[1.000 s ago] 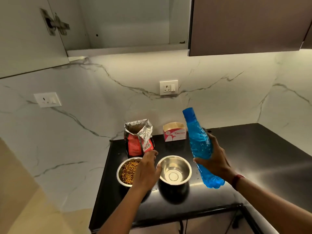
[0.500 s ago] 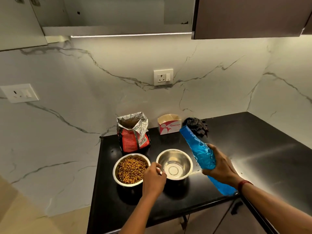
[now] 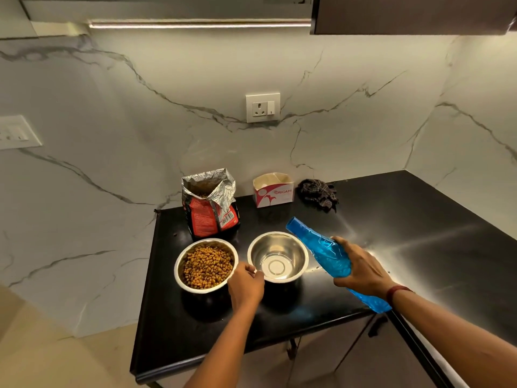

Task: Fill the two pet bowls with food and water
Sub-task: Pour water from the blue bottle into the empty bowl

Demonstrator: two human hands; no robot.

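Right hand (image 3: 361, 271) grasps the blue bottle (image 3: 321, 247), slanting lower right to upper left, its neck just beside the empty bowl (image 3: 279, 246) mid-frame. Left hand (image 3: 246, 284) pinches that bowl's near rim.

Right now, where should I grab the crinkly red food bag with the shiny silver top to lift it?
Probably grab the red food bag round its red middle, below the foil top, coming from its right side, where the black counter is bare. It stands upright and open, so pinching the floppy foil could tip kibble out, and the full steel bowl blocks the front.
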